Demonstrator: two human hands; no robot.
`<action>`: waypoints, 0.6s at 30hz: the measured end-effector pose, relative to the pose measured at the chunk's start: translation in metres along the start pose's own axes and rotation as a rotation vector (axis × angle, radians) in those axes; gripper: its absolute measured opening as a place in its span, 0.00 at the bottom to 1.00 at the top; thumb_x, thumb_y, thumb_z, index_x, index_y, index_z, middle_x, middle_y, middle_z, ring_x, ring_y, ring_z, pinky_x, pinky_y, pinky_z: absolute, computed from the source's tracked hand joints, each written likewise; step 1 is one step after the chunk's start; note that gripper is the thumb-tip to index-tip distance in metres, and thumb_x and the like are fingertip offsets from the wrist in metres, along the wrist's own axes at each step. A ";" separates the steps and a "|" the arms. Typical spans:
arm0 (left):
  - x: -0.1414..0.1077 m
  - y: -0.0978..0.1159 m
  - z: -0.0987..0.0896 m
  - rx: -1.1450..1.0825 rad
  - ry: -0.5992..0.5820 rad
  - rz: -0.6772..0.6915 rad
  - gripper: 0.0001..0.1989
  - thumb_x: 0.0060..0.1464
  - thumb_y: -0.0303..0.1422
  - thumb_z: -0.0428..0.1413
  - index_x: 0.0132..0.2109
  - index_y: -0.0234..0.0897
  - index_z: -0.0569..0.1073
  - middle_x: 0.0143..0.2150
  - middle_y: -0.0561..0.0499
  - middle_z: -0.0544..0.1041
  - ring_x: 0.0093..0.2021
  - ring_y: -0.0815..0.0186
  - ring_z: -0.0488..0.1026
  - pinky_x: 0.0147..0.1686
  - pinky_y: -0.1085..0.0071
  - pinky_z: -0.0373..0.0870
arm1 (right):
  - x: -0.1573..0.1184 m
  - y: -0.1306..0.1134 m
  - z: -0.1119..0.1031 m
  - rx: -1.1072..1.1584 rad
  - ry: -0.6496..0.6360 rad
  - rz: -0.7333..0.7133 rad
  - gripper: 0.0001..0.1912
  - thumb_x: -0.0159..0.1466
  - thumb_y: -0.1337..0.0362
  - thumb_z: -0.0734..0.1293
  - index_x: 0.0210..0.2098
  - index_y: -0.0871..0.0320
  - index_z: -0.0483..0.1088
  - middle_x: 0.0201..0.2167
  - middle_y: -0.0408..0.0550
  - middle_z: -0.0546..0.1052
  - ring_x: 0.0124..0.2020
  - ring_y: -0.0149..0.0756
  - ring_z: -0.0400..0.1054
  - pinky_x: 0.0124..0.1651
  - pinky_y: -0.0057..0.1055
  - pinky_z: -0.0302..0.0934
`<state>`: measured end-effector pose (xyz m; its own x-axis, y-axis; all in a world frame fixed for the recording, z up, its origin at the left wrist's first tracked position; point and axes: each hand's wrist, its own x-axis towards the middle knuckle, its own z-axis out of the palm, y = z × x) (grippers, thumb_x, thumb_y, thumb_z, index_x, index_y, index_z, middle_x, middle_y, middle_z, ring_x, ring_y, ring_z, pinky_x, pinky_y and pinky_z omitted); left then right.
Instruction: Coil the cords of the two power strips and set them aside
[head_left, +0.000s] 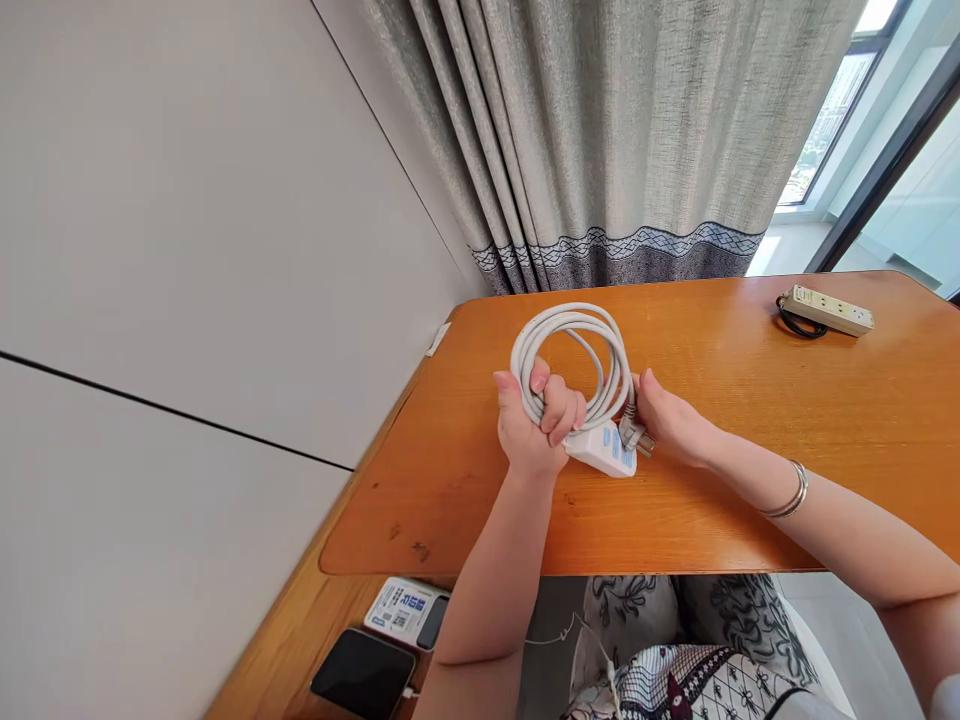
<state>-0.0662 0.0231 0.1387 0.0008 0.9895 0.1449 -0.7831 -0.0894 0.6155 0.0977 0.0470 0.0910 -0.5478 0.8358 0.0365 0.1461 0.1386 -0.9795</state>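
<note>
A white power cord is wound into a round coil above the wooden table. My left hand is closed around the coil's lower left side, fingers wrapped over the loops. Just below the coil is a white power strip with blue markings. The cord's plug hangs in front of the strip, its metal prongs pointing right. On the coil's right side is my right hand, its thumb up and its fingers partly hidden behind the cord; whether they grip it is unclear.
The orange-brown table reaches to grey curtains. A second power strip with a black cord lies at the far right. Below the table's left edge lie a phone and a white box. A white wall panel stands on the left.
</note>
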 end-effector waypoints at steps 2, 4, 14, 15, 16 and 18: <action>0.000 -0.005 -0.001 0.013 0.000 0.026 0.28 0.66 0.53 0.34 0.26 0.39 0.55 0.11 0.62 0.47 0.10 0.75 0.40 0.16 0.76 0.55 | -0.001 -0.001 0.006 0.041 0.073 -0.010 0.39 0.65 0.31 0.46 0.40 0.58 0.67 0.37 0.52 0.74 0.41 0.36 0.68 0.44 0.30 0.65; 0.000 -0.009 -0.002 0.042 -0.002 0.041 0.28 0.66 0.54 0.35 0.25 0.39 0.56 0.11 0.62 0.49 0.10 0.75 0.41 0.17 0.76 0.56 | -0.004 -0.007 0.009 0.020 0.104 -0.013 0.34 0.64 0.32 0.54 0.40 0.58 0.66 0.37 0.50 0.73 0.41 0.36 0.67 0.45 0.31 0.65; 0.008 -0.006 -0.003 -0.109 0.113 0.016 0.28 0.69 0.49 0.32 0.26 0.39 0.57 0.12 0.63 0.45 0.10 0.76 0.39 0.15 0.78 0.51 | -0.021 -0.008 0.005 -0.485 0.259 -0.352 0.22 0.73 0.52 0.51 0.45 0.58 0.68 0.37 0.53 0.73 0.37 0.40 0.68 0.44 0.39 0.65; 0.010 -0.006 -0.004 -0.138 0.118 -0.011 0.27 0.69 0.48 0.33 0.26 0.38 0.57 0.12 0.63 0.45 0.10 0.76 0.38 0.15 0.79 0.51 | -0.020 -0.003 0.003 -0.447 0.269 -0.372 0.21 0.73 0.53 0.51 0.48 0.58 0.69 0.36 0.52 0.74 0.35 0.38 0.68 0.42 0.37 0.65; 0.011 -0.005 -0.006 -0.164 0.119 -0.036 0.26 0.70 0.47 0.34 0.27 0.38 0.58 0.12 0.64 0.46 0.10 0.77 0.39 0.15 0.79 0.52 | -0.019 0.003 0.000 -0.409 0.285 -0.380 0.21 0.73 0.54 0.52 0.53 0.57 0.68 0.37 0.51 0.74 0.33 0.36 0.68 0.39 0.35 0.66; 0.013 -0.006 -0.009 -0.202 0.115 -0.071 0.25 0.70 0.45 0.36 0.27 0.38 0.59 0.13 0.64 0.46 0.10 0.77 0.39 0.16 0.80 0.52 | -0.017 0.011 -0.004 -0.319 0.323 -0.364 0.25 0.72 0.54 0.56 0.65 0.55 0.59 0.43 0.51 0.75 0.31 0.32 0.69 0.34 0.32 0.66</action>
<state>-0.0672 0.0373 0.1303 -0.0014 1.0000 0.0098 -0.8922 -0.0057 0.4516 0.1121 0.0371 0.0801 -0.3372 0.8172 0.4673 0.2643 0.5586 -0.7862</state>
